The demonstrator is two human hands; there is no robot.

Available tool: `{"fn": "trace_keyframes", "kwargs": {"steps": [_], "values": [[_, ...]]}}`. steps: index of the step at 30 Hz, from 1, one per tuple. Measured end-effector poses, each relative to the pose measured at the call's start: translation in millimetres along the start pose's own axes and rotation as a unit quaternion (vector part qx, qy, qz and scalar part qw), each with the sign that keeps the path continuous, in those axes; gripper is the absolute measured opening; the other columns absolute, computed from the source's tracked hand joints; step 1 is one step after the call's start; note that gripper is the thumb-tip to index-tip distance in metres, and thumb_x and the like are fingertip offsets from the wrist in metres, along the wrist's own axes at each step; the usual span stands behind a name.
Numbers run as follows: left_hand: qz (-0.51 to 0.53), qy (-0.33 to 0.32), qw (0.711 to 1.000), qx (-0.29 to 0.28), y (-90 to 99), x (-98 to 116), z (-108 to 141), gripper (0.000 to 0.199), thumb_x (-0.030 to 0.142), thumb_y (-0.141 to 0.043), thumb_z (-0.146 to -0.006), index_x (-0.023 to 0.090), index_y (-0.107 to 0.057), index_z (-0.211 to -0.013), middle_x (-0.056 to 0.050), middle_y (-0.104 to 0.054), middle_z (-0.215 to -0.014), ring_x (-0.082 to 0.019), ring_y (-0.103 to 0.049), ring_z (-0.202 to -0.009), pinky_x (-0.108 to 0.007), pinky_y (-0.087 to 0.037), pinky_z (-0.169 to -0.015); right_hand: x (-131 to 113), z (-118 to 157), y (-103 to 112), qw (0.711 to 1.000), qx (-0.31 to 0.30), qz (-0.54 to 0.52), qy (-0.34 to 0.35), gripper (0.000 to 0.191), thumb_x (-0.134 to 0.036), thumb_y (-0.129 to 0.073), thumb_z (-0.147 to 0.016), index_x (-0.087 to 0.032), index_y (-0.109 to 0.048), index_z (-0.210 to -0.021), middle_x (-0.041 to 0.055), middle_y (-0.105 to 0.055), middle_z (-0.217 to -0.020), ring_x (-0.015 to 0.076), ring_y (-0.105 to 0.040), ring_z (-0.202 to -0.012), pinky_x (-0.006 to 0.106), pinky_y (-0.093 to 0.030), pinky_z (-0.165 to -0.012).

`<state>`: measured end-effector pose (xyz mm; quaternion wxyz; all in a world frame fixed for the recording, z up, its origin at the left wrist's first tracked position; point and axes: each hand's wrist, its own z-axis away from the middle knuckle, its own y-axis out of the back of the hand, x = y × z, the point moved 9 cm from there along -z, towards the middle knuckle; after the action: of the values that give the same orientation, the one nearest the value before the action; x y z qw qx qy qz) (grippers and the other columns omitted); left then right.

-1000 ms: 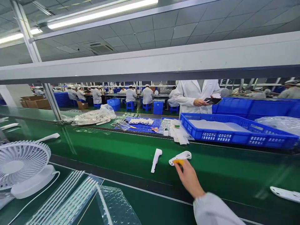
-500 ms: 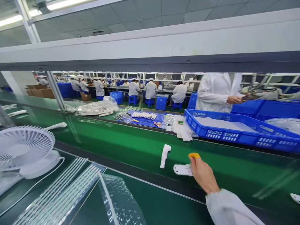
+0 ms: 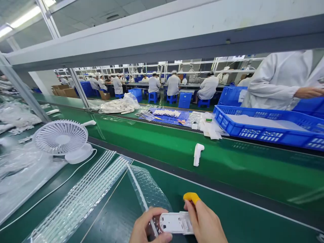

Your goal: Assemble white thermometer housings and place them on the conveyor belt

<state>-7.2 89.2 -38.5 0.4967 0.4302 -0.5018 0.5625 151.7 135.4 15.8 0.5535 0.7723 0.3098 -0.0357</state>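
Both hands on it now: the left hand (image 3: 141, 226) pinches one end of the white casing (image 3: 173, 223), the yellow-tipped right hand (image 3: 206, 220) grips the other, above the counter (image 3: 245, 226), short of its far edge; beyond, a white handle piece (image 3: 198, 155).

A white fan (image 3: 60, 137) stands on the desk (image 3: 174, 190); a blue basket (image 3: 249, 134) sits beyond the green belt (image 3: 157, 141), near a person (image 3: 269, 81).

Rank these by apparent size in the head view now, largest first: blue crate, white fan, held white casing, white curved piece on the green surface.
1. Blue crate
2. White fan
3. Held white casing
4. White curved piece
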Motion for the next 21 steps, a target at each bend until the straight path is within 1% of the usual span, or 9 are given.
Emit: {"fn": "trace_keyframes", "kwargs": {"steps": [3, 4, 6, 9, 12, 14, 17, 19, 21], "values": [[-0.003, 0.000, 1.000, -0.013, -1.0, 3.1, 0.8, 0.034, 0.020, -0.077, -0.055, 0.022, -0.070, -0.088, -0.002, -0.065, -0.082, -0.017, -0.059, -0.074, -0.021, -0.042, -0.064, 3.6, 4.1, 25.2, 0.996, 0.011, -0.082, 0.037, 0.020, -0.034, -0.040, -0.088, -0.024, -0.057, -0.086, 0.0042, -0.063, -0.091, 0.0163, -0.061, -0.084, 0.021, -0.050, -0.069], [-0.011, 0.005, 1.000, -0.018, -2.3, 3.8, 1.3, 0.034, 0.019, -0.077, -0.056, 0.022, -0.070, -0.089, -0.002, -0.065, -0.083, -0.017, -0.059, -0.074, -0.021, -0.042, -0.065, 6.9, 5.7, 32.3, 0.994, 0.008, -0.101, 0.038, 0.017, -0.035, -0.044, -0.086, -0.024, -0.057, -0.087, 0.0042, -0.061, -0.095, 0.0166, -0.060, -0.088, 0.022, -0.050, -0.072], [-0.032, 0.010, 0.999, -0.018, -3.8, 7.0, 2.4, 0.033, 0.018, -0.076, -0.056, 0.022, -0.070, -0.088, -0.002, -0.064, -0.083, -0.018, -0.059, -0.074, -0.022, -0.042, -0.064, 15.1, 9.9, 38.5, 0.993, -0.015, -0.113, 0.025, 0.012, -0.034, -0.050, -0.083, -0.026, -0.058, -0.083, 0.0040, -0.060, -0.097, 0.0170, -0.059, -0.089, 0.022, -0.051, -0.073], [-0.043, 0.028, 0.999, 0.004, -2.0, 9.8, 4.0, 0.031, 0.020, -0.075, -0.056, 0.022, -0.070, -0.086, -0.003, -0.064, -0.083, -0.019, -0.060, -0.074, -0.022, -0.043, -0.063, 24.7, 18.3, 30.6, 0.991, -0.071, -0.117, 0.004, 0.009, -0.033, -0.054, -0.079, -0.026, -0.060, -0.077, 0.0040, -0.060, -0.096, 0.0180, -0.060, -0.088, 0.022, -0.053, -0.070], [-0.055, 0.057, 0.997, -0.007, -2.9, 7.3, 5.0, 0.032, 0.020, -0.074, -0.057, 0.022, -0.069, -0.088, -0.004, -0.064, -0.087, -0.020, -0.061, -0.078, -0.022, -0.045, -0.065, 32.3, 24.4, 23.7, 0.991, -0.083, -0.107, -0.015, 0.009, -0.032, -0.054, -0.079, -0.026, -0.060, -0.078, 0.0042, -0.061, -0.099, 0.0193, -0.060, -0.090, 0.024, -0.053, -0.072], [-0.063, 0.052, 0.997, -0.016, -3.2, 8.4, 5.0, 0.032, 0.020, -0.074, -0.057, 0.023, -0.069, -0.089, -0.004, -0.065, -0.087, -0.021, -0.061, -0.079, -0.022, -0.046, -0.067, 34.0, 26.5, 22.4, 0.991, -0.092, -0.094, -0.015, 0.010, -0.031, -0.053, -0.079, -0.026, -0.061, -0.080, 0.0048, -0.060, -0.102, 0.0206, -0.059, -0.093, 0.026, -0.053, -0.074], [-0.072, 0.044, 0.996, -0.010, -2.1, 9.8, 5.2, 0.033, 0.018, -0.074, -0.056, 0.025, -0.070, -0.088, -0.004, -0.066, -0.088, -0.021, -0.061, -0.082, -0.022, -0.046, -0.069, 31.1, 29.1, 23.4, 0.989, -0.124, -0.081, 0.002, 0.013, -0.027, -0.050, -0.081, -0.025, -0.060, -0.088, 0.0063, -0.059, -0.107, 0.0215, -0.057, -0.097, 0.028, -0.053, -0.076], [-0.079, 0.033, 0.996, 0.002, -1.2, 12.4, 5.7, 0.033, 0.018, -0.076, -0.054, 0.025, -0.071, -0.086, -0.003, -0.067, -0.088, -0.021, -0.061, -0.082, -0.021, -0.046, -0.069, 25.6, 30.6, 26.4, 0.988, -0.139, -0.067, 0.029, 0.023, -0.019, -0.044, -0.081, -0.025, -0.058, -0.098, 0.0067, -0.057, -0.113, 0.0210, -0.056, -0.101, 0.028, -0.053, -0.078], [-0.096, 0.024, 0.995, 0.021, 0.3, 15.6, 6.7, 0.033, 0.019, -0.076, -0.053, 0.026, -0.072, -0.085, -0.003, -0.068, -0.085, -0.021, -0.061, -0.082, -0.021, -0.045, -0.069, 18.8, 31.7, 29.0, 0.987, -0.145, -0.025, 0.062, 0.034, -0.014, -0.040, -0.079, -0.026, -0.056, -0.107, 0.0059, -0.054, -0.119, 0.0213, -0.053, -0.105, 0.031, -0.053, -0.079]]}}
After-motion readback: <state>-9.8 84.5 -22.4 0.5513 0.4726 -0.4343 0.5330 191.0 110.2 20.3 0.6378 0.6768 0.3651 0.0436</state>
